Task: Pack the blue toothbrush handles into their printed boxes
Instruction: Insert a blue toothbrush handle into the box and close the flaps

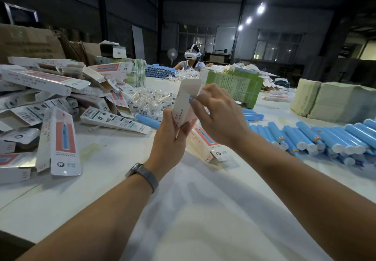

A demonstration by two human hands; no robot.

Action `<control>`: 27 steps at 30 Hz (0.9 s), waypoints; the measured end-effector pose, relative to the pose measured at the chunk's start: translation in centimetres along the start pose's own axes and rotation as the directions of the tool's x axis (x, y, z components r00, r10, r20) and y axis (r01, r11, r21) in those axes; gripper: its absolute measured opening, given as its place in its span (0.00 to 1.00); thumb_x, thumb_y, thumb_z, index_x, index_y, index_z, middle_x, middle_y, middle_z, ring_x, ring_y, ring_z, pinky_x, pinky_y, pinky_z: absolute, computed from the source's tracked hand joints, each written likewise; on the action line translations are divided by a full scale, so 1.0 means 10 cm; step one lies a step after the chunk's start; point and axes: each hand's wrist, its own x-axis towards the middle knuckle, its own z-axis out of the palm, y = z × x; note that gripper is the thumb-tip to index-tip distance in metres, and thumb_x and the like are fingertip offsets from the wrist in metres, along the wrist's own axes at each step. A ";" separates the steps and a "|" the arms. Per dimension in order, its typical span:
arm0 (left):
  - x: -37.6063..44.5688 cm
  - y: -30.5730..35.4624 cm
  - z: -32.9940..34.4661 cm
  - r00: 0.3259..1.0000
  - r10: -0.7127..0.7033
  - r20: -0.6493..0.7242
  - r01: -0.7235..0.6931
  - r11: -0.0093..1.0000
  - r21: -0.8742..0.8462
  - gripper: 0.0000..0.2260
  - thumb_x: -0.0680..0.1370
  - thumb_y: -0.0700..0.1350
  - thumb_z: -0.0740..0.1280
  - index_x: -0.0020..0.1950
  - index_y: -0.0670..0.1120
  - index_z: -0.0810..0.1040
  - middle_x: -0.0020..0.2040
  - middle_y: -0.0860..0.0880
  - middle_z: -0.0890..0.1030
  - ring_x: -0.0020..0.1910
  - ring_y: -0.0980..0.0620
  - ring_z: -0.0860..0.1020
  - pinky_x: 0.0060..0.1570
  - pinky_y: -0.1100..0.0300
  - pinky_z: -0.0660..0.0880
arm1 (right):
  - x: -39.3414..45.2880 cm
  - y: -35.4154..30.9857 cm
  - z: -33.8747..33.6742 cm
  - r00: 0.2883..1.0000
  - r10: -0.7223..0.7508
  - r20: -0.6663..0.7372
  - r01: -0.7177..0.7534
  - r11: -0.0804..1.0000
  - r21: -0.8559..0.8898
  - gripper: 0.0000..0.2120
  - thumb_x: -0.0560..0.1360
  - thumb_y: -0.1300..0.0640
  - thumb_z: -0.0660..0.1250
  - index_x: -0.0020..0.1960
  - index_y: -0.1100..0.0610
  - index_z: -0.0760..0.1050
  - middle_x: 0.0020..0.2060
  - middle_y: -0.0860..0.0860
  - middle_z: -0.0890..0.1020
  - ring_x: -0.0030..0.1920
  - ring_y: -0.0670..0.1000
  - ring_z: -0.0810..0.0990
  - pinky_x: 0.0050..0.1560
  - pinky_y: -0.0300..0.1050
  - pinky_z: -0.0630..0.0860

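Holding the printed box (183,106) up over the table (114,179), the left hand (171,138) has thumb and fingers curled round the box's lower half, so the box stands roughly upright, tilted a bit away from the person, w/ its top flap (190,88) open and pointing up.

The right hand (217,114) sits just right of the box, near the open mouth. Its fingers are bent in and seem to pinch a blue handle (190,99); only a small blue bit shows btwn fingertips and box edge, so I can't tell how far in it is, prob. most of the way.

Key relation: the handle's long axis looks lined up w/ the box's long axis, both running from the open mouth down toward the left palm. The right hand is the nearer one to the mouth, so the push down and the flap tuck fall to it; the left only steadies.

Rel. to the held box: another printed box (207,144) lies flat on the table just below and right of it. A row of loose blue handles (317,138) lies well to its right. A heap of printed boxes (57,106) is piled to its left. Bagged small parts (150,99) lie left of and behind it. Green bundles (234,85) stand behind, to the right.
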 end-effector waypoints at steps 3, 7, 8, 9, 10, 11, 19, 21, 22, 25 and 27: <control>-0.01 0.02 -0.01 1.000 -0.015 0.006 0.015 1.000 -0.025 0.11 0.81 0.42 0.66 0.55 0.47 0.63 0.44 0.52 0.75 0.40 0.53 0.76 0.34 0.66 0.71 | 0.02 0.01 -0.01 0.998 0.032 0.060 -0.035 0.998 0.050 0.22 0.82 0.42 0.51 0.60 0.52 0.80 0.55 0.51 0.76 0.53 0.52 0.75 0.45 0.50 0.75; -0.02 0.10 -0.02 0.990 -0.093 0.105 0.108 0.983 -0.151 0.12 0.77 0.53 0.62 0.54 0.48 0.65 0.47 0.49 0.78 0.47 0.48 0.81 0.45 0.47 0.82 | 0.05 -0.02 -0.03 0.997 0.067 -0.044 -0.051 0.952 0.302 0.11 0.82 0.49 0.61 0.58 0.54 0.74 0.51 0.45 0.77 0.47 0.47 0.78 0.45 0.52 0.79; -0.02 0.12 -0.02 0.986 -0.100 0.133 0.122 0.977 -0.174 0.11 0.77 0.54 0.61 0.54 0.50 0.66 0.48 0.48 0.78 0.48 0.47 0.82 0.46 0.45 0.82 | 0.07 -0.03 -0.02 0.994 0.093 -0.056 -0.065 0.924 0.378 0.09 0.81 0.50 0.62 0.59 0.52 0.72 0.50 0.44 0.77 0.46 0.47 0.79 0.43 0.52 0.80; -0.03 0.13 -0.02 0.984 -0.102 0.145 0.128 0.975 -0.183 0.10 0.77 0.56 0.59 0.53 0.51 0.66 0.47 0.47 0.78 0.48 0.47 0.82 0.47 0.46 0.83 | 0.07 -0.05 -0.01 0.991 0.120 -0.055 -0.082 0.886 0.456 0.08 0.80 0.51 0.64 0.58 0.49 0.69 0.48 0.42 0.78 0.44 0.47 0.81 0.41 0.52 0.81; -0.02 0.15 -0.02 0.984 -0.103 0.144 0.130 0.974 -0.186 0.10 0.78 0.58 0.58 0.52 0.53 0.67 0.47 0.46 0.79 0.47 0.47 0.82 0.47 0.48 0.83 | 0.07 -0.07 0.01 0.988 0.146 -0.049 -0.098 0.841 0.532 0.09 0.79 0.51 0.65 0.57 0.45 0.67 0.47 0.43 0.80 0.42 0.49 0.83 0.40 0.54 0.82; -0.02 0.17 -0.03 0.986 -0.103 0.129 0.126 0.975 -0.184 0.11 0.78 0.59 0.57 0.52 0.53 0.68 0.47 0.45 0.79 0.47 0.48 0.83 0.45 0.51 0.83 | 0.06 -0.08 0.03 0.985 0.170 -0.040 -0.112 0.792 0.600 0.11 0.78 0.52 0.66 0.56 0.42 0.66 0.46 0.46 0.81 0.41 0.55 0.84 0.39 0.59 0.82; -0.02 0.28 -0.11 0.996 0.083 -0.045 -0.087 0.993 -0.083 0.17 0.84 0.52 0.56 0.72 0.63 0.58 0.50 0.54 0.79 0.46 0.52 0.83 0.42 0.52 0.83 | -0.11 -0.13 0.25 0.951 0.308 -0.009 -0.198 0.635 0.747 0.22 0.75 0.54 0.70 0.62 0.42 0.62 0.50 0.54 0.83 0.43 0.59 0.85 0.46 0.64 0.81; -0.01 0.29 -0.11 0.996 0.079 -0.050 -0.083 0.994 -0.074 0.18 0.85 0.48 0.57 0.72 0.63 0.59 0.51 0.50 0.79 0.46 0.50 0.83 0.43 0.49 0.83 | -0.12 -0.13 0.25 0.949 0.315 -0.017 -0.197 0.633 0.749 0.24 0.75 0.55 0.71 0.62 0.42 0.61 0.50 0.54 0.84 0.43 0.58 0.85 0.46 0.64 0.81; -0.01 0.29 -0.11 0.996 0.074 -0.051 -0.077 0.995 -0.067 0.18 0.86 0.47 0.57 0.72 0.63 0.59 0.51 0.50 0.80 0.46 0.49 0.83 0.43 0.48 0.82 | -0.12 -0.14 0.25 0.948 0.316 -0.023 -0.196 0.640 0.743 0.24 0.75 0.54 0.71 0.61 0.42 0.61 0.50 0.53 0.84 0.42 0.58 0.85 0.46 0.64 0.81; -0.01 0.30 -0.13 0.996 0.077 -0.034 -0.079 0.995 -0.060 0.18 0.86 0.46 0.56 0.72 0.63 0.59 0.51 0.49 0.81 0.45 0.50 0.84 0.43 0.47 0.82 | -0.12 -0.15 0.25 0.947 0.318 -0.038 -0.196 0.667 0.719 0.21 0.74 0.51 0.71 0.57 0.39 0.62 0.48 0.52 0.84 0.40 0.57 0.85 0.45 0.63 0.81; -0.02 0.33 -0.14 0.997 0.078 -0.019 -0.079 0.994 -0.077 0.18 0.86 0.45 0.56 0.71 0.63 0.59 0.52 0.47 0.81 0.45 0.49 0.84 0.44 0.45 0.82 | -0.13 -0.15 0.24 0.945 0.323 -0.046 -0.196 0.674 0.713 0.21 0.73 0.49 0.71 0.55 0.36 0.61 0.48 0.51 0.84 0.40 0.57 0.85 0.44 0.63 0.81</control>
